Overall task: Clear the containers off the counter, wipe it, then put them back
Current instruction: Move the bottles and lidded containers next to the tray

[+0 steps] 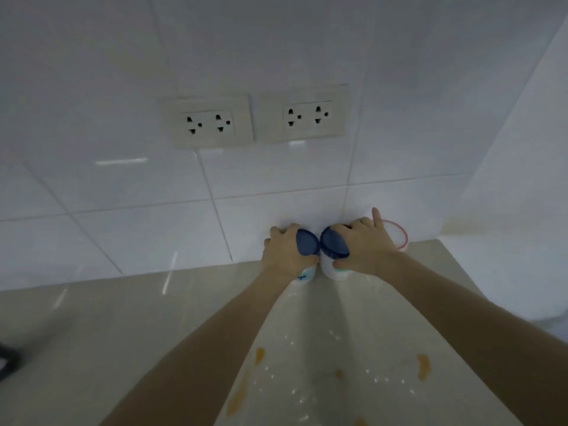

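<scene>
Fingers [281,230] of my left hand [284,253] clamp one blue-lidded container [307,245] — right hand [367,244] grips its twin [335,242]. Both touch, against the wall tiles [138,235]; orange smears [423,365] on the table [123,318].

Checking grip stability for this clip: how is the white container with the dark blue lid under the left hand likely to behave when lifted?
The white container with the dark blue lid looks like rigid plastic, so probably stiff rather than squashy. The left hand wraps it alone, suggesting it is fairly light. Its smooth round wall could slip, and might roll if tipped over; its twin under the right hand touches it.
</scene>
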